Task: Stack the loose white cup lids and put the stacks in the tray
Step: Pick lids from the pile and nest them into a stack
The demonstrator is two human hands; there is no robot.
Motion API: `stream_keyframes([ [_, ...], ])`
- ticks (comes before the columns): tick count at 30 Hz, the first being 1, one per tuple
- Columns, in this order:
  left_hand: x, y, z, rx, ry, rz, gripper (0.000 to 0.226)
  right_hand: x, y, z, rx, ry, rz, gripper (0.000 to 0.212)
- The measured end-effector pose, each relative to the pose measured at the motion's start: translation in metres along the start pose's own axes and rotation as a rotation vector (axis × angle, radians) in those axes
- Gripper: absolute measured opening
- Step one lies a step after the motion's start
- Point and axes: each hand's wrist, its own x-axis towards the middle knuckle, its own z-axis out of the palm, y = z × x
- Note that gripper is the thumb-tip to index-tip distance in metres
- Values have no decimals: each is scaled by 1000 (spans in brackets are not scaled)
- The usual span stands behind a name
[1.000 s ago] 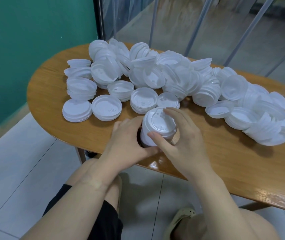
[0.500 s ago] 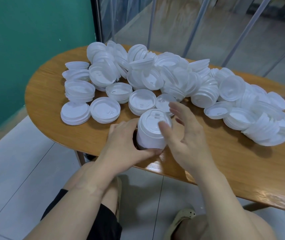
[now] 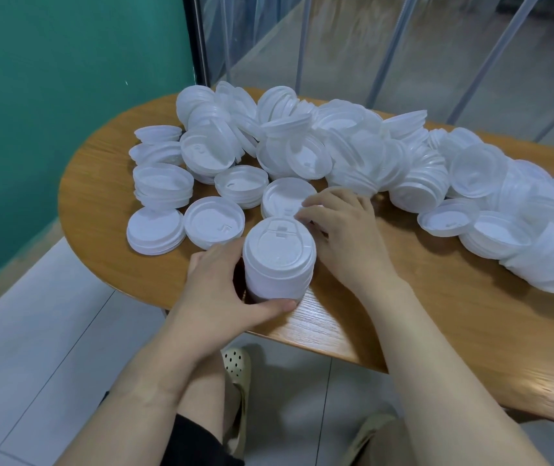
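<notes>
Hands have parted since 0.5 s ago: the right hand point(image 3: 346, 237), which then hovered with its fingertips over the top of the tall stack of lids point(image 3: 277, 262), has gone off that stack and reached toward the far edge of the worktop point(image 3: 437, 314), its curled fingers now touching the rim of a low stack of lids point(image 3: 285, 198) just beyond. Whether it pinches that stack or only touches it I cannot tell. The left hand point(image 3: 222, 294) stays wrapped round the tall stack, thumb across its near base and fingers behind its left side, gripping it upright near the worktop's near edge.

The tall stack is white and slightly glossy, its nested rims showing as fine rings down the side; the top lid faces up, with a raised sip tab and a curved ridge moulded into it. Beyond it, toward the worktop's left end, several short stacks point(image 3: 163, 186) sit apart from one another, some rim up and showing a hollow underside, 1 with its flat top up. A heap of loose lids point(image 3: 420, 176) sprawls along the far edge and out to the right end, many tipped on edge and leaning on each other.
</notes>
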Motion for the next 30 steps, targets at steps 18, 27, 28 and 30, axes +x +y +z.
stream_keyframes([
  [18,-3,9,12,-23,-59,30,73,-44,5,-56,309,131,177,10],
  [27,-4,20,24,-6,-76,59,74,-75,8,-84,430,-71,545,11],
  [28,-3,20,24,-11,-77,59,73,-77,9,-84,439,-85,568,8],
  [30,-3,21,24,-16,-76,64,73,-79,10,-84,433,-95,570,2],
])
